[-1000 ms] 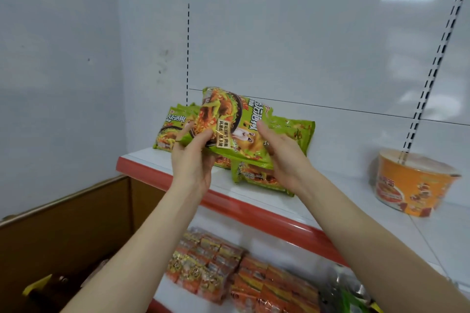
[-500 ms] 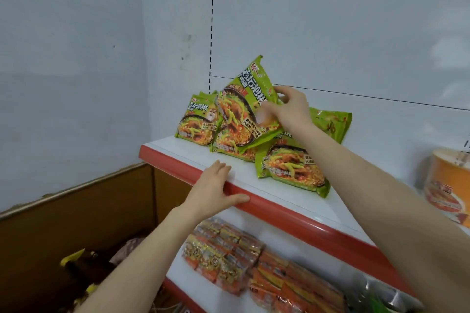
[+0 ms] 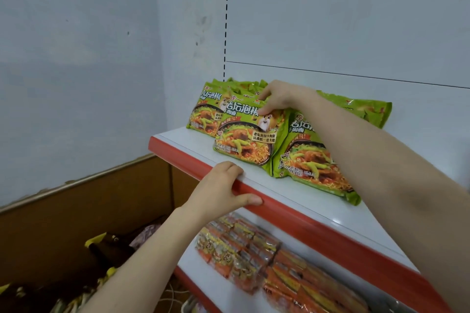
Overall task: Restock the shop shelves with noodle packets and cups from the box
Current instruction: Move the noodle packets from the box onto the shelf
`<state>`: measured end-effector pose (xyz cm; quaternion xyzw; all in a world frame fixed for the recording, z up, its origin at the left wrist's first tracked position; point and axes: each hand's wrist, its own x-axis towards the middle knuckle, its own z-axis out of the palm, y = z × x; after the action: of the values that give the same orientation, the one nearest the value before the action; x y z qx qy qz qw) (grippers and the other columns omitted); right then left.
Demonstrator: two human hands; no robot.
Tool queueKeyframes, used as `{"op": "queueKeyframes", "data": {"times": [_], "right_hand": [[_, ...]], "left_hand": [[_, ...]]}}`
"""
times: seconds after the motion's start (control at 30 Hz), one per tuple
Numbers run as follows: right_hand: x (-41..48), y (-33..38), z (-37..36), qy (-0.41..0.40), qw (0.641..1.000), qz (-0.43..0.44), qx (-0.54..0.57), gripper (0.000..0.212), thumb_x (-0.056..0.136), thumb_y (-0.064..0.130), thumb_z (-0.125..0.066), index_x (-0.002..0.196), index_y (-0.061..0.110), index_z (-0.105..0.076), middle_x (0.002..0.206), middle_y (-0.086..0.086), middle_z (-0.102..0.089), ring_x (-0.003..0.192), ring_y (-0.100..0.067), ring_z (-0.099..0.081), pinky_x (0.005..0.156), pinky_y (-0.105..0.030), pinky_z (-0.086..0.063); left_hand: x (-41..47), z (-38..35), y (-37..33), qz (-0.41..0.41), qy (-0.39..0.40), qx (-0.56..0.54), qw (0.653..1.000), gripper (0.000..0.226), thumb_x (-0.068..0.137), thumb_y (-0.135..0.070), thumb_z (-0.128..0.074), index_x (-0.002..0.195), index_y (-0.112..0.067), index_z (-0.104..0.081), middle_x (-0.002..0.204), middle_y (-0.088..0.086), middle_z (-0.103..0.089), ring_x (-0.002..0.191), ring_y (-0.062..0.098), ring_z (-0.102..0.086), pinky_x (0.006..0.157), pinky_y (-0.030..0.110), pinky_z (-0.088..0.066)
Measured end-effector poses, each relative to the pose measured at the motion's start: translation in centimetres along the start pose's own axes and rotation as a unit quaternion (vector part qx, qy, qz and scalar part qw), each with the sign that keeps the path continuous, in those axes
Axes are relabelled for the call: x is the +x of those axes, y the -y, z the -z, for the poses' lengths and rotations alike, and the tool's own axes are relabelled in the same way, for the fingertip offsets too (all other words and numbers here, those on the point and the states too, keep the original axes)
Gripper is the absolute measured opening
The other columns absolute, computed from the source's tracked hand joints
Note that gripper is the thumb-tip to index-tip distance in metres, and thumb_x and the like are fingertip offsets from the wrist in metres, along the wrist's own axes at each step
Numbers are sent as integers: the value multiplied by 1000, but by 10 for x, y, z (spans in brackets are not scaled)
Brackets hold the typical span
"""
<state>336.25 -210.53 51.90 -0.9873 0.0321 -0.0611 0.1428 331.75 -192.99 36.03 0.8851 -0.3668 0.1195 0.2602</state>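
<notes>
Right hand [image 3: 281,99] pinched the top edge of the front green packet [image 3: 248,137], probably propping it upright against the row behind, while left hand [image 3: 223,189] curled over the shelf [image 3: 300,230] lip below, likely for balance; box not clearly seen.

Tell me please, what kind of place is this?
Most likely a small shop. A white shelf with a red front edge holds green noodle packets, orange packets fill the shelf below, and the back panel has slotted uprights.
</notes>
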Motion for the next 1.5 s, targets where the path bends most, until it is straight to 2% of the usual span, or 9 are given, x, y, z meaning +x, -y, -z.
{"op": "queueKeyframes", "data": {"times": [0.17, 0.47, 0.7, 0.77, 0.83, 1.0, 1.1, 1.3, 1.5], "right_hand": [[4, 0, -8, -56, 996, 27, -57, 54, 82, 25, -68, 130, 9, -51, 138, -9, -49, 124, -26, -47, 98, -34, -39], [-6, 0, -24, -150, 968, 24, -199, 38, 85, 28, -63, 117, 10, -54, 113, -7, -62, 102, -27, -58, 73, -31, -38], [-32, -11, -33, -219, 968, 78, -93, 35, 94, 32, -47, 115, 5, -56, 117, -12, -62, 107, -29, -56, 80, -36, -46], [-40, -5, -33, -231, 966, 106, -54, 34, 96, 30, -44, 113, 5, -58, 114, -11, -64, 104, -28, -58, 83, -37, -48], [-47, 9, -36, -239, 960, 143, -18, 31, 95, 29, -44, 107, 6, -61, 106, -9, -66, 98, -26, -59, 82, -38, -49], [-62, 71, -76, -192, 947, 249, 67, 25, 91, 25, -49, 99, 7, -65, 101, -10, -68, 97, -27, -59, 83, -38, -46], [-77, 110, -120, -153, 939, 291, 96, 25, 90, 27, -50, 99, 10, -66, 103, -10, -69, 100, -28, -60, 85, -40, -47], [-118, 163, -211, -51, 933, 339, 111, 31, 93, 29, -47, 113, 11, -62, 115, -8, -65, 109, -25, -57, 90, -34, -46], [-148, 197, -307, 50, 932, 347, 91, 32, 95, 30, -45, 119, 12, -57, 116, -5, -63, 107, -22, -58, 85, -32, -46]], "left_hand": [[0, 0, -1, 2, 5, -1, 1000, 77, 70, -61, -63, 127, -12, -48, 121, -3, -49, 113, 11, -44, 92, 19, -35], [-3, 3, -7, 4, 15, 25, 1000, 75, 72, -61, -61, 127, -13, -48, 122, -3, -48, 115, 11, -44, 92, 21, -38], [-17, 8, -22, 1, 0, 153, 988, 90, 77, -70, -30, 143, -9, -30, 153, 7, -25, 143, 20, -17, 115, 29, -17], [-27, 10, -27, -14, -46, 183, 982, 70, 86, -56, -45, 133, -3, -47, 138, 13, -48, 129, 27, -44, 107, 32, -36], [-42, 11, -29, -24, -104, 201, 974, 51, 86, -49, -46, 100, -4, -66, 94, 10, -70, 86, 27, -67, 74, 31, -55], [-100, 22, -17, 68, -111, 228, 965, 38, 86, -37, -44, 80, -7, -67, 66, 4, -65, 58, 22, -62, 48, 29, -51], [-148, 24, -3, 135, -106, 235, 957, 24, 85, -27, -62, 87, -5, -69, 75, 9, -70, 67, 25, -66, 54, 32, -55], [-252, 15, 33, 262, -87, 223, 935, 31, 94, -31, -48, 105, -6, -63, 94, 10, -67, 88, 27, -63, 66, 33, -50], [-348, -11, 75, 364, -43, 204, 908, 30, 94, -30, -48, 102, -4, -60, 92, 12, -63, 90, 31, -59, 60, 33, -40]]}}
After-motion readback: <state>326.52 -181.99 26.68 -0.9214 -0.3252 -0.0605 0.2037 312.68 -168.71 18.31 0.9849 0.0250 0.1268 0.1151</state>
